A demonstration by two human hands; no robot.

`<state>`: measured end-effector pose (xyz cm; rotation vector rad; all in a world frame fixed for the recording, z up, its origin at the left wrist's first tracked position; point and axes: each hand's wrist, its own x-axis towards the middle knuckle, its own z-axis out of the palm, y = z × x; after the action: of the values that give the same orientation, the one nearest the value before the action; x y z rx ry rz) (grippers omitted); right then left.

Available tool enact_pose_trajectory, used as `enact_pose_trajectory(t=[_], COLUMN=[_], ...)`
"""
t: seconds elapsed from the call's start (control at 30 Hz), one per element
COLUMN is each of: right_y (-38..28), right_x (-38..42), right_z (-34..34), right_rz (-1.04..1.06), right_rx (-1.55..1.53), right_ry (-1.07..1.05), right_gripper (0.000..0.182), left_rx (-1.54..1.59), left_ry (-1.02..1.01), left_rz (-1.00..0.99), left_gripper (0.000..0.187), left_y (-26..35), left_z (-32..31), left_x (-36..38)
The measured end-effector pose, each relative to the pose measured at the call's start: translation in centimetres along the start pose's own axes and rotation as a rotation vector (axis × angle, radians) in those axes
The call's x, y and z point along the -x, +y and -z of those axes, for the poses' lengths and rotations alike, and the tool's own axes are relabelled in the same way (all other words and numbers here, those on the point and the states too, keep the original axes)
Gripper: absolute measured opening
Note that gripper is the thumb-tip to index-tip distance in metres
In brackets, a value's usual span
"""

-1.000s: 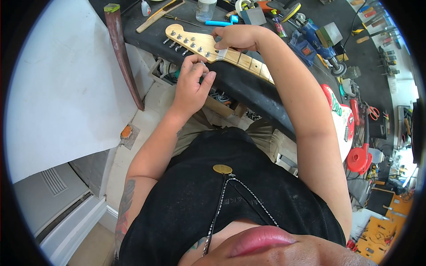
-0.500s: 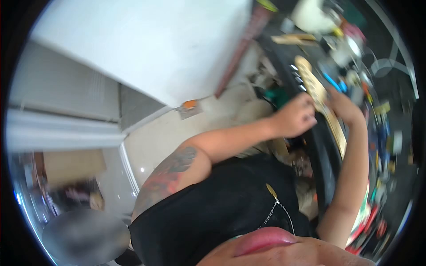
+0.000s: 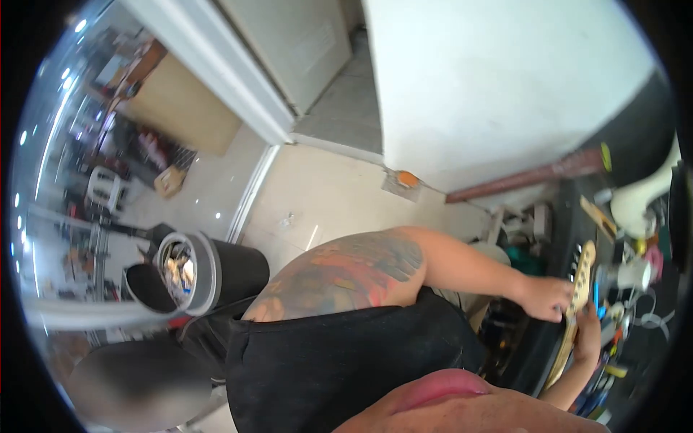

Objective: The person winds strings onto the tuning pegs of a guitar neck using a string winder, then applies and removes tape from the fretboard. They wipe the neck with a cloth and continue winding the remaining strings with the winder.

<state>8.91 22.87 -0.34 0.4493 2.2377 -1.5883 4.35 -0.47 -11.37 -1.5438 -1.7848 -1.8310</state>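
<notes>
A pale wooden guitar neck [image 3: 566, 345] with a headstock [image 3: 586, 268] lies at the right, over the dark bench edge. Dark tuning pegs line the left side of the headstock. My left hand [image 3: 548, 297], on the tattooed arm, is closed beside the lower end of the headstock, its fingers curled in. Whatever its fingertips hold is too small to make out. Just below the headstock, my right hand [image 3: 588, 338] is wrapped round the neck from the right side.
Tools and small parts clutter the dark bench [image 3: 570, 209], with a white cup [image 3: 635, 275] among them. A reddish-brown post [image 3: 530, 175] lies near the white wall. At left stand an open bin [image 3: 238, 270] with scraps and a dark round seat [image 3: 137, 382].
The view has swung towards the left, so the hands and guitar neck appear farther right and lower. More floor and the open bin have come into view. Both hands remain at the neck.
</notes>
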Motion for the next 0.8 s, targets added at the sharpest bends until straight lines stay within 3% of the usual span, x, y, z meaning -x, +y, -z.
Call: enact_pose_trajectory(t=[0.07,0.13,0.23,0.33,0.4,0.47,0.5,0.53,0.57,0.6,0.63,0.67,0.7,0.77,0.8], right_y=[-0.9,-0.3,-0.5,-0.8,-1.1,1.7,-0.8,0.5,-3.3,-3.7,-3.0,-5.0,-6.0,-6.5,-6.4], right_x=[0.3,-0.6,-0.8,-0.6,0.4,-1.5,0.1,-1.0,2.4,2.4,1.8,3.5,4.4,5.1,5.0], right_z=[-0.8,0.0,-0.1,0.8,1.3,3.9,0.7,0.8,-3.2,-3.2,-3.2,-5.2,-5.8,-6.2,-6.3], right_rz=[-0.031,0.028,0.024,-0.001,0.02,0.213,0.393,0.509,0.257,0.37,0.494,0.415,0.312,0.333,0.348], right_rx=[-0.055,-0.119,-0.147,-0.084,0.037,0.365,0.6,0.584,0.595,0.713,0.74,0.769,0.74,0.787,0.647], right_ry=[-0.003,-0.119,-0.086,-0.068,-0.063,0.117,0.259,0.327,0.431,0.419,0.511,0.557,0.516,0.474,0.434], right_gripper=[0.055,0.051,0.044,0.041,0.05,0.059,0.065,0.062,0.06,0.061,0.063,0.062,0.061,0.062,0.059], left_rx=[0.009,-0.024,-0.067,-0.075,-0.05,-0.109,-0.068,-0.024,0.061,0.076,0.057,-0.043,-0.044,-0.008,0.065], left_ry=[-0.077,-0.153,-0.182,-0.225,-0.224,-0.162,0.035,-0.003,0.048,0.097,-0.012,-0.096,-0.014,-0.172,-0.194], left_rz=[0.007,0.053,0.052,0.107,0.096,-0.082,-0.288,-0.181,-0.169,-0.219,-0.11,-0.106,-0.066,0.128,0.201], left_gripper=[0.02,0.023,0.024,0.025,0.026,0.025,0.022,0.017,0.015,0.015,0.016,0.017,0.019,0.021,0.02], left_y=[-0.3,-0.5,-0.3,-0.1,-0.2,-0.9,0.0,2.4,4.2,4.0,4.8,3.5,3.3,2.6,2.6], left_z=[0.5,0.8,1.3,1.3,1.4,1.1,1.3,3.1,4.0,4.0,4.9,4.5,4.0,4.0,4.3], left_x=[-0.2,-0.6,-0.9,-0.7,-0.6,-0.9,-1.5,-1.6,-2.1,-2.5,-2.7,-2.1,-1.2,-0.4,-0.3])
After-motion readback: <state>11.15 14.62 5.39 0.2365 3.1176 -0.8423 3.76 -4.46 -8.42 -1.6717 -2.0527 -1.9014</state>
